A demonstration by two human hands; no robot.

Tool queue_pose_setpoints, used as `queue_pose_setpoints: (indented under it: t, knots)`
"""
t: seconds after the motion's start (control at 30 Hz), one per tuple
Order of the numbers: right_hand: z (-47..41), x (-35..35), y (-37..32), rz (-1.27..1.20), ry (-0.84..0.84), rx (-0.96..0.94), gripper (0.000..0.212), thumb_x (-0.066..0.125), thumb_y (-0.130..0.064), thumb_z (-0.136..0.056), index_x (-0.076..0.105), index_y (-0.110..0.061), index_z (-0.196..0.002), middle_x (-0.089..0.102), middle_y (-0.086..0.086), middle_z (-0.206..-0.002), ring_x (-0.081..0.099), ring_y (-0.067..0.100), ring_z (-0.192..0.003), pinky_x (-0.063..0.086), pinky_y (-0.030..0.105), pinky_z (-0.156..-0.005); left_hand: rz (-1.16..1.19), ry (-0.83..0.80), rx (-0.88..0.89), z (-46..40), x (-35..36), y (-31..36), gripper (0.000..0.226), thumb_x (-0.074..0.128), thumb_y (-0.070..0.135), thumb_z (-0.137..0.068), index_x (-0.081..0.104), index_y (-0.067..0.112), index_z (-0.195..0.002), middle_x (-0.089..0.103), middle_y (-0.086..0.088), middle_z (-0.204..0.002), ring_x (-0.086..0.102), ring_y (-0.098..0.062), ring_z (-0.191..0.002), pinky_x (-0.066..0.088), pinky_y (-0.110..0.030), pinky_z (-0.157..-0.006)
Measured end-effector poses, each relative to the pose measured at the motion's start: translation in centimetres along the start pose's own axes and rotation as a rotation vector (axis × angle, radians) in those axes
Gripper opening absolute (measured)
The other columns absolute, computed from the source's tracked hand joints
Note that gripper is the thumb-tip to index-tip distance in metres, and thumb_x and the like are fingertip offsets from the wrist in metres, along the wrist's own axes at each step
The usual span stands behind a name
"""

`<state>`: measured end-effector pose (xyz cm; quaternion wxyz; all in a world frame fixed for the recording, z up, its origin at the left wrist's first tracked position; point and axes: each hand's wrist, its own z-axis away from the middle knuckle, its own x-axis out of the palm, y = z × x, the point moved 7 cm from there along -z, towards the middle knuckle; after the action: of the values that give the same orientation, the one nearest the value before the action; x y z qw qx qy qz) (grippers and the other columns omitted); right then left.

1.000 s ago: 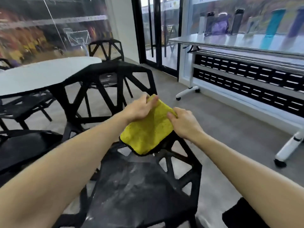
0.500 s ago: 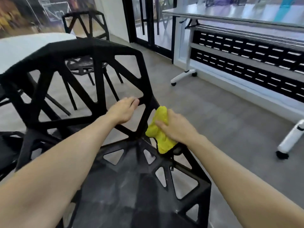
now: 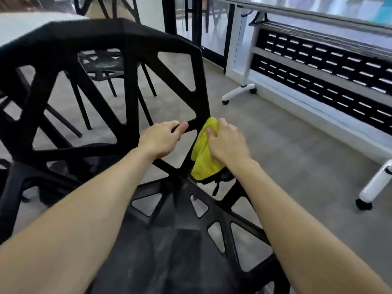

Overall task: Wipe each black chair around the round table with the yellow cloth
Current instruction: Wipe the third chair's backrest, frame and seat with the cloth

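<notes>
While a second ago both hands spread the yellow cloth (image 3: pixel 204 153) flat over the black chair's (image 3: pixel 118 60) backrest top, the cloth is now bunched into a wad and sits low at the right edge of the backrest, where the upright strut meets the seat. The right hand (image 3: pixel 228 143) clenches it, fingers curled over the folds and pressing them against the strut. The left hand (image 3: pixel 162 139) has let go of the cloth and now grips a slanted bar of the backrest just left of the wad, thumb showing over the bar. The chair fills far more of the view than before. Its seat (matt black, cut with triangular openings) shows pale dusty smears. Behind the backrest lies the white round surface (image 3: pixel 25 24), with another black chair (image 3: pixel 106 64) beyond it. Right of the chair stands a white folding table (image 3: pixel 241 90) on castors.
</notes>
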<state>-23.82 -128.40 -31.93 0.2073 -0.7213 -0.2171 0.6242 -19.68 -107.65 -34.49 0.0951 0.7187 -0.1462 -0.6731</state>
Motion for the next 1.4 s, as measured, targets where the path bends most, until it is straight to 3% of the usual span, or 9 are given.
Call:
queue_pose_setpoints:
  t: [0.23, 0.4, 0.53, 0.73, 0.87, 0.97, 1.1, 1.2, 1.4]
  knots:
    - [9.7, -1.1, 3.5, 0.028, 0.102, -0.116, 0.052, 0.073, -0.052, -0.093, 0.05, -0.013, -0.116, 0.064, 0.011, -0.104, 0.065, 0.042, -0.092, 0.052, 0.049, -0.07, 0.001, 0.018, 0.0, 0.5, -0.4, 0.3, 0.053, 0.021, 0.075, -0.107, 0.05, 0.04, -0.078, 0.066, 0.007, -0.08, 0.065, -0.023, -0.082, 0.05, -0.044, -0.071]
    - [3.5, -0.2, 2.4, 0.083, 0.066, -0.045, 0.042, 0.051, -0.051, -0.107, 0.056, -0.009, -0.106, 0.066, 0.019, -0.107, 0.063, 0.043, -0.098, 0.037, 0.04, -0.07, -0.021, 0.07, -0.004, 0.4, -0.1, 0.2, 0.053, 0.021, 0.075, -0.106, 0.048, 0.041, -0.077, 0.066, 0.007, -0.083, 0.063, -0.026, -0.084, 0.047, -0.042, -0.071]
    - [-1.3, 0.5, 0.5, -0.009, 0.026, -0.033, 0.051, 0.042, -0.055, -0.107, 0.064, -0.009, -0.101, 0.069, 0.018, -0.098, 0.064, 0.042, -0.093, 0.043, 0.04, -0.071, -0.037, 0.043, -0.019, 0.3, -0.2, 0.0, 0.058, 0.019, 0.078, -0.104, 0.052, 0.034, -0.085, 0.069, 0.008, -0.09, 0.063, -0.025, -0.089, 0.043, -0.042, -0.072]
    - [9.2, -1.2, 4.9, -0.027, 0.085, -0.027, 0.034, 0.056, -0.048, -0.106, 0.05, -0.016, -0.096, 0.062, 0.013, -0.075, 0.063, 0.044, -0.074, 0.037, 0.042, -0.059, 0.002, -0.028, -0.056, 0.3, -0.6, 0.0, 0.058, 0.021, 0.076, -0.106, 0.053, 0.035, -0.082, 0.068, 0.007, -0.082, 0.066, -0.023, -0.087, 0.048, -0.042, -0.075]
    - [5.5, -0.6, 3.1, 0.059, 0.0, -0.021, 0.031, 0.048, -0.044, -0.109, 0.039, -0.016, -0.104, 0.065, 0.024, -0.099, 0.061, 0.046, -0.093, 0.035, 0.043, -0.067, 0.002, -0.011, -0.052, -0.3, -0.1, -0.3, 0.056, 0.023, 0.076, -0.106, 0.054, 0.034, -0.086, 0.068, 0.008, -0.087, 0.064, -0.023, -0.09, 0.044, -0.041, -0.075]
    - [-0.2, 0.4, -0.2, 0.027, -0.059, -0.029, 0.035, 0.045, -0.043, -0.11, 0.048, -0.009, -0.115, 0.064, 0.025, -0.115, 0.06, 0.046, -0.107, 0.036, 0.041, -0.074, -0.011, 0.011, -0.06, -0.7, 0.4, -0.9, 0.061, 0.02, 0.081, -0.102, 0.062, 0.036, -0.098, 0.072, 0.008, -0.1, 0.065, -0.027, -0.1, 0.045, -0.043, -0.079]
    - [2.2, 0.2, 1.4, -0.008, -0.062, -0.012, 0.038, 0.048, -0.044, -0.11, 0.052, -0.007, -0.116, 0.066, 0.026, -0.108, 0.061, 0.048, -0.1, 0.038, 0.043, -0.07, -0.014, 0.037, -0.074, -0.4, -0.1, -0.4, 0.058, 0.023, 0.074, -0.107, 0.058, 0.034, -0.084, 0.068, 0.007, -0.087, 0.064, -0.03, -0.094, 0.042, -0.043, -0.076]
    - [10.1, -1.0, 6.5, -0.043, -0.047, 0.059, 0.038, 0.054, -0.048, -0.107, 0.055, -0.011, -0.117, 0.069, 0.019, -0.099, 0.063, 0.046, -0.094, 0.046, 0.048, -0.069, 0.021, 0.043, -0.085, 0.1, -0.4, 0.4, 0.056, 0.026, 0.067, -0.111, 0.06, 0.03, -0.088, 0.062, 0.007, -0.079, 0.061, -0.03, -0.089, 0.044, -0.047, -0.086]
    - [16.1, -1.6, 10.9, 0.056, -0.064, 0.085, 0.034, 0.052, -0.049, -0.106, 0.047, -0.016, -0.105, 0.069, 0.016, -0.099, 0.065, 0.046, -0.095, 0.034, 0.043, -0.066, 0.03, 0.08, -0.086, 1.0, -0.5, 1.1, 0.055, 0.024, 0.068, -0.11, 0.062, 0.031, -0.095, 0.067, 0.003, -0.084, 0.057, -0.03, -0.089, 0.044, -0.056, -0.106]
